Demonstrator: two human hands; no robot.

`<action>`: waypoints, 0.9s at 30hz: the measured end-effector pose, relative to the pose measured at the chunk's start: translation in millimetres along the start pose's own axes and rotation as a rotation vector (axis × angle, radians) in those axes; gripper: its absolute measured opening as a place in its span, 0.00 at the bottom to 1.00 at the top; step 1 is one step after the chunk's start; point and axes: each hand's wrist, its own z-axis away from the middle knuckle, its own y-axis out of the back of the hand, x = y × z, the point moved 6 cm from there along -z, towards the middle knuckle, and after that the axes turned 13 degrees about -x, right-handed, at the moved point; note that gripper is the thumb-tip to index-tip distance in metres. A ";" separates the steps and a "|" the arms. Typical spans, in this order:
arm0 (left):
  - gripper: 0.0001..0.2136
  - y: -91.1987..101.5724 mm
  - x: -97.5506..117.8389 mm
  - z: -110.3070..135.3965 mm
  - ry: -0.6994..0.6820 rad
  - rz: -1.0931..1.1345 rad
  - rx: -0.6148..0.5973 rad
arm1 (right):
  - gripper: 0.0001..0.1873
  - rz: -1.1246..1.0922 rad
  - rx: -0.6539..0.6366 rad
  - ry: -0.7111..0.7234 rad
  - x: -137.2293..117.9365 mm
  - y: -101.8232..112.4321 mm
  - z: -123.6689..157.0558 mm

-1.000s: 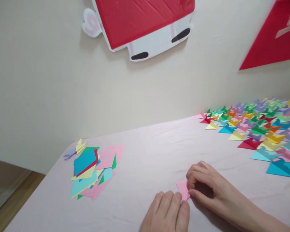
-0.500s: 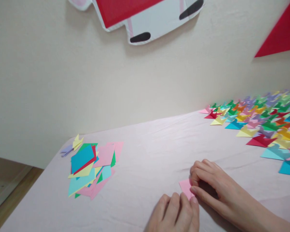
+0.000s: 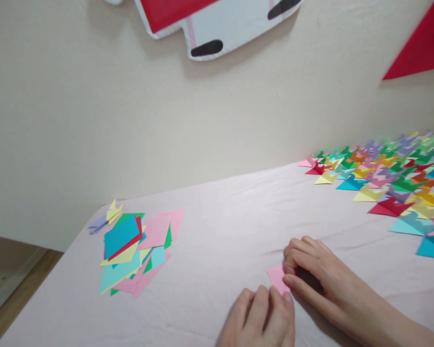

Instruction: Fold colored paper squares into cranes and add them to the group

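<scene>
Item one, at the hands: a small flat piece of pale pink paper (image 3: pixel 276 276), lying on the pale pinkish cloth-covered table (image 3: pixel 220 231), towards the near side and right of centre. I see only its far left part; fingers hide the rest.

Item two: the bare left hand (image 3: pixel 258 315), entering from the bottom edge, fingers bent and side by side, fingertips at the paper's near edge. I cannot tell whether it pinches the sheet or only presses it.

Item three: the bare right hand (image 3: pixel 311 270), coming in from the lower right, fingers curled, a gap inside the bend of thumb and forefinger, their tips at the paper's right side. Pinched or pressed, I cannot tell here either.

Item four, at left: a loose, overlapping pile of coloured paper sheets (image 3: pixel 121 236) in blue, red, yellow, aqua, green and pink. Just beyond it I list a pale yellow folded paper piece (image 3: pixel 114 212) and a lilac folded paper piece (image 3: pixel 97 224), close together.

Item five, at right: a dense array of folded paper figures (image 3: pixel 390 207) with raised tips, in many colours, reaching back to the off-white wall (image 3: pixel 202 120).

Item six, on the wall: a red and white cut-out with black ovals (image 3: pixel 226 33), cropped above, and a pointed red panel (image 3: pixel 425 50).
</scene>
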 end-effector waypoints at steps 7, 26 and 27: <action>0.10 -1.6 -0.1 1.1 0.006 0.036 -0.021 | 0.11 0.046 0.021 0.010 -2.3 0.4 0.0; 0.12 6.2 -1.7 0.6 0.084 0.035 -0.089 | 0.12 0.137 0.041 0.004 -8.9 -1.3 0.2; 0.12 5.1 -0.5 0.5 0.090 0.035 -0.068 | 0.12 0.138 0.037 0.003 -8.7 -1.6 0.2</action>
